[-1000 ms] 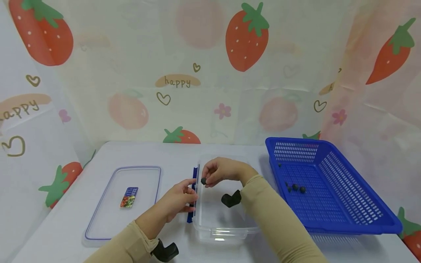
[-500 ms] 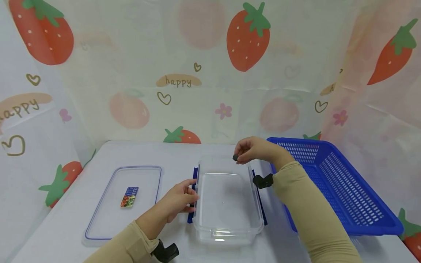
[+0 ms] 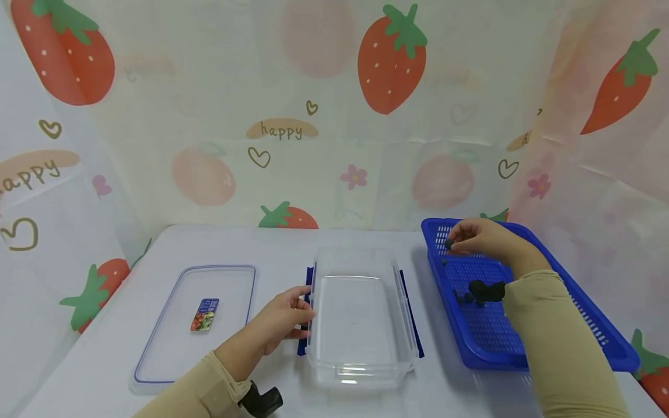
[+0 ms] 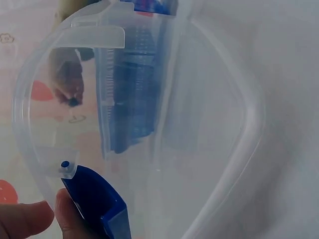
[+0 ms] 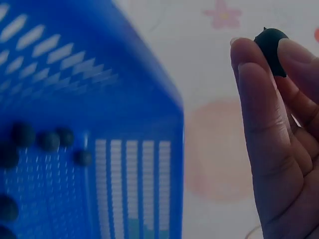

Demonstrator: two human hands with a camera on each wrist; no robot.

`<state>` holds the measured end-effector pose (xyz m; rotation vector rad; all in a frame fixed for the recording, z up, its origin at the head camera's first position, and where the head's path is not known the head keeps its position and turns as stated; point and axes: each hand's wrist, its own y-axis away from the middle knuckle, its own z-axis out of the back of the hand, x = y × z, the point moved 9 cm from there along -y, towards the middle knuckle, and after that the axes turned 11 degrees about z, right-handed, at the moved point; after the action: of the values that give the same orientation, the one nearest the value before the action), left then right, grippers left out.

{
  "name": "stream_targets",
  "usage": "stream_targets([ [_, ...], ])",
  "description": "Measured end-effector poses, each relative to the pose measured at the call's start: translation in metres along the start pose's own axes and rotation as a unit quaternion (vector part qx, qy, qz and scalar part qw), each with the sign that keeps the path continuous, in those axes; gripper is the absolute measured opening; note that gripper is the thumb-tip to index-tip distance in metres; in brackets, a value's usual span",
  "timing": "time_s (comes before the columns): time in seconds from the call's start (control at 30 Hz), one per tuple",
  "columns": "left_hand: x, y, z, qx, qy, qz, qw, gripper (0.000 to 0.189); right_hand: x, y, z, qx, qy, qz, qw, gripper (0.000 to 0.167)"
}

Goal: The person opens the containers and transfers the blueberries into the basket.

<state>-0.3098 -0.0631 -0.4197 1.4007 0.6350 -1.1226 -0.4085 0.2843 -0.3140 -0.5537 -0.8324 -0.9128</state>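
Observation:
My left hand point(image 3: 277, 322) holds the left side of a clear plastic box point(image 3: 360, 325); in the left wrist view its fingers point(image 4: 25, 219) are at the rim, by a blue latch point(image 4: 94, 199). My right hand point(image 3: 486, 241) is raised over the far left part of the blue basket point(image 3: 491, 359). Between its thumb and fingertips it pinches a small dark green round piece point(image 5: 271, 52) with a short pointed tip. Similar dark round pieces point(image 5: 49, 141) lie on the basket's bottom, partly covered in the head view by the right wrist's camera.
Left of the box lies a clear lid point(image 3: 167, 354) with a blue edge, and a small printed card point(image 3: 204, 315) showing vegetables is on it. A second blue latch point(image 3: 412, 313) sticks out along the box's right side. A strawberry-print sheet point(image 3: 334, 128) hangs behind the table.
The right hand has carried the dark round piece from the box's left rim, up across the box, to over the basket on the right. The left hand has stayed at the box.

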Motion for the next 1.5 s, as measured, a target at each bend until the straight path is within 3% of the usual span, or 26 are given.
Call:
stream_targets([
  [0.17, 0.002, -0.002, 0.001, 0.006, 0.012, 0.003, 0.9999, 0.061, -0.024, 0.019, 0.014, -0.012, -0.015, -0.029, 0.9994, 0.024],
  [0.43, 0.001, 0.001, 0.003, 0.013, 0.019, 0.0, 0.9997, 0.061, -0.059, 0.034, 0.016, -0.015, -0.041, -0.066, 0.9969, 0.021],
  [0.7, 0.002, 0.002, 0.005, 0.016, 0.021, 0.0, 0.9996, 0.059, -0.086, 0.043, 0.011, -0.01, -0.011, -0.101, 0.9947, 0.016],
  [0.97, 0.004, 0.001, 0.008, 0.011, 0.021, 0.002, 0.9997, 0.058, -0.092, 0.042, 0.004, -0.009, -0.062, -0.102, 0.9928, 0.015],
  [1.5, 0.004, 0.001, 0.011, 0.011, 0.025, 0.001, 0.9996, 0.058, -0.087, 0.044, 0.007, -0.023, -0.066, -0.105, 0.9921, 0.022],
])
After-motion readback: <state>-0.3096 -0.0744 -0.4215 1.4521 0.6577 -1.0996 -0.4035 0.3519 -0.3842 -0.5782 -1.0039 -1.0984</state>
